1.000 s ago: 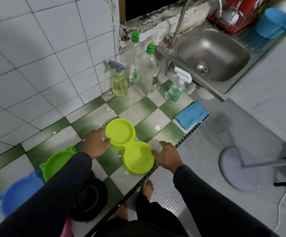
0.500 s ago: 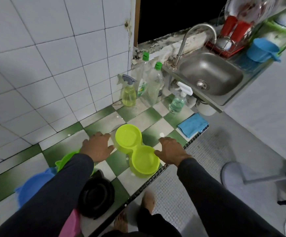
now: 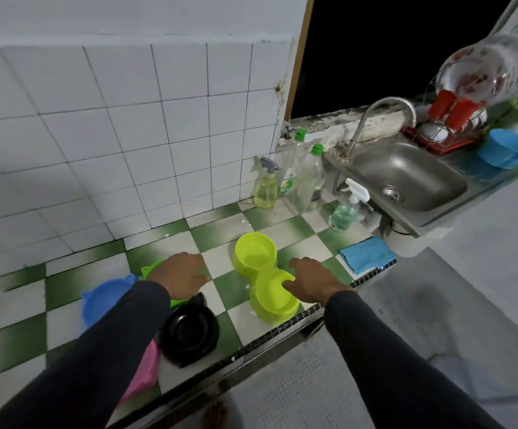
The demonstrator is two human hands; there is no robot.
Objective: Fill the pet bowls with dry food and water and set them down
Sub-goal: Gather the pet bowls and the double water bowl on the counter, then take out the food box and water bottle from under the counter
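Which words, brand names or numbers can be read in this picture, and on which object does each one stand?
No text can be read.
Green-capped bottle: it has a green label, too small and blurred to read.
Yellow spray bottle, teal spray bottle, double bowl: no print visible.

The left hand has come off the far rim of the lime double bowl, which it touched a second ago, and now hovers over the checkered counter to the bowl's left, above the green bowl. The right hand, earlier flat on the counter just beside the near cup, now has its thumb over that cup's rim (fingers spread on the outer side). The bowl itself appears not to have shifted. The view has tilted upward: more wall tile and the dark window opening now show.
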